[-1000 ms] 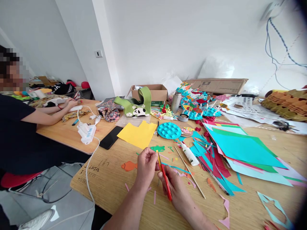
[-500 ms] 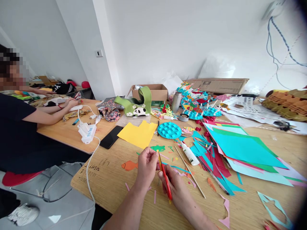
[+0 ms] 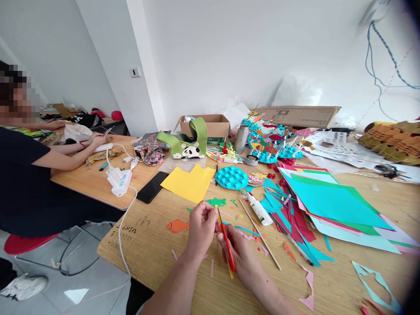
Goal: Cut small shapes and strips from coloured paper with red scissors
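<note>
My left hand [image 3: 201, 229] and my right hand [image 3: 238, 258] meet above the wooden table [image 3: 141, 249]. My right hand grips a thin red tool [image 3: 227, 247] that slants down towards me. A narrow yellow paper strip [image 3: 230, 272] shows at the tool's lower end, and more yellow shows at its top. My left fingertips pinch close to that top end. An orange paper fish [image 3: 177, 225] lies left of my left hand. A green paper cut-out [image 3: 215, 202] lies just beyond it. Pink and teal paper scraps [image 3: 246, 230] are scattered around my hands.
A co-worker in a dark shirt [image 3: 22, 175] sits at the left. Near them are a white power strip [image 3: 118, 181] and a black phone [image 3: 151, 187]. Yellow card [image 3: 188, 183], a glue bottle [image 3: 259, 210], a wooden skewer [image 3: 259, 234] and stacked coloured paper [image 3: 331, 205] cover the table.
The yellow strip now shows more clearly below the red tool, and my hands have shifted only slightly. The co-worker's far hand and the white cloth have moved, and their foot has drawn back.
</note>
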`<state>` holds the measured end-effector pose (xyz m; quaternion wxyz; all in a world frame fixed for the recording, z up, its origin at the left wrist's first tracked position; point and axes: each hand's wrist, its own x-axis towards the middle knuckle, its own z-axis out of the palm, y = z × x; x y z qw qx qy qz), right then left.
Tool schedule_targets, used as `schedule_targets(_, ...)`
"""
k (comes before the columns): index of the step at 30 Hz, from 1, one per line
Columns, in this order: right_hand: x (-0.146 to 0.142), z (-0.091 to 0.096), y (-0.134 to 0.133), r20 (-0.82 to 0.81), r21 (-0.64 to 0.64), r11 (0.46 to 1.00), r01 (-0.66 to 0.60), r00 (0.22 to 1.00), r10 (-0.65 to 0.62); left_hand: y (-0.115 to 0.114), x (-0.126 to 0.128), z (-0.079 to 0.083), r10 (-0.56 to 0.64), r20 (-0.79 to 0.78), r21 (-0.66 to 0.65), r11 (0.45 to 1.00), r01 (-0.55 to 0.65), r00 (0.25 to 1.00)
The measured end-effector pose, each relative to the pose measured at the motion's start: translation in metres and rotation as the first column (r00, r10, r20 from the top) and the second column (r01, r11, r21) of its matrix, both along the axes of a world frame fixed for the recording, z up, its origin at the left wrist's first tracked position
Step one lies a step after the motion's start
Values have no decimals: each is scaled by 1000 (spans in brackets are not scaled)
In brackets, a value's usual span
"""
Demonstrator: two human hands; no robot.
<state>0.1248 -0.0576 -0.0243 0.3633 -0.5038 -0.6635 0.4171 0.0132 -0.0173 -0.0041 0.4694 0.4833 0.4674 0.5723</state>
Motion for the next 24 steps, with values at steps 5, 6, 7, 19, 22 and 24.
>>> schedule_targets(5, 0, 2, 0, 27, 47, 999, 19, 999, -20, 0, 1, 0, -4, 15, -12, 1000, 4, 1000)
schedule_targets(6, 0, 3, 0, 24, 52, 998, 19, 1000, -20, 0, 1, 0, -6, 21, -14, 1000, 6, 1000)
schedule_targets(7, 0, 4, -1, 22, 54, 998, 20, 1000, -22, 0, 1, 0, -8, 25, -17, 1000, 8, 1000)
schedule_targets(19, -1, 6, -1, 15, 20, 999, 28, 999, -28, -2, 0, 6, 8, 83, -98, 995, 0, 997)
schedule_targets(22, -1, 5, -1, 2, 22, 1000, 9, 1000, -9, -2, 0, 6, 16, 87, -95, 995, -8, 996)
schedule_targets(24, -1, 4, -1, 2, 26, 1000, 9, 1000, -9, -1, 1, 5, 21, 83, -97, 995, -13, 996)
